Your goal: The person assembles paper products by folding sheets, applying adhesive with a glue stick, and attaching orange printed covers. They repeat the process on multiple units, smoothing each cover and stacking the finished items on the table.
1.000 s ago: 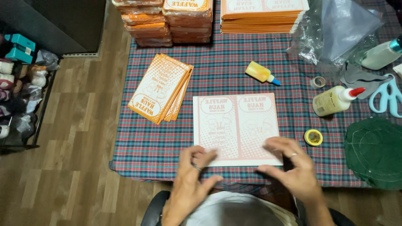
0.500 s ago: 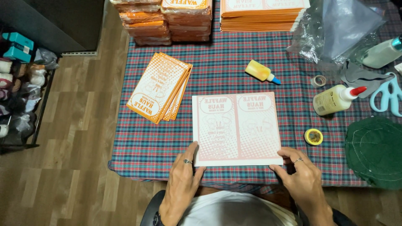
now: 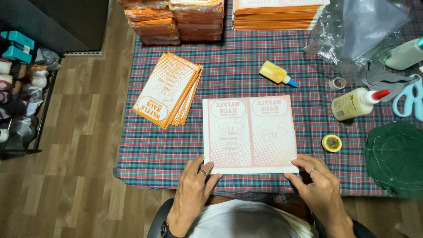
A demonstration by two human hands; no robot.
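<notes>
Sheet point(image 3: 249, 134) flat on worktop point(image 3: 264, 75); left hand point(image 3: 194, 194) and right hand point(image 3: 319, 189) at near corners, fingers spread, seemingly pressing. Best kept square, pressure even.

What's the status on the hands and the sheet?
Left hand and right hand open, fingertips on the sheet's near corners. Sheet flat on the tablecloth. Nothing lying on it.

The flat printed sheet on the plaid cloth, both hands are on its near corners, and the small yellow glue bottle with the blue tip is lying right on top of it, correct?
Not quite. The head view shows the small yellow glue bottle lying on the plaid cloth beyond the printed sheet, apart from it. The left hand and right hand are on its near corners.
</notes>
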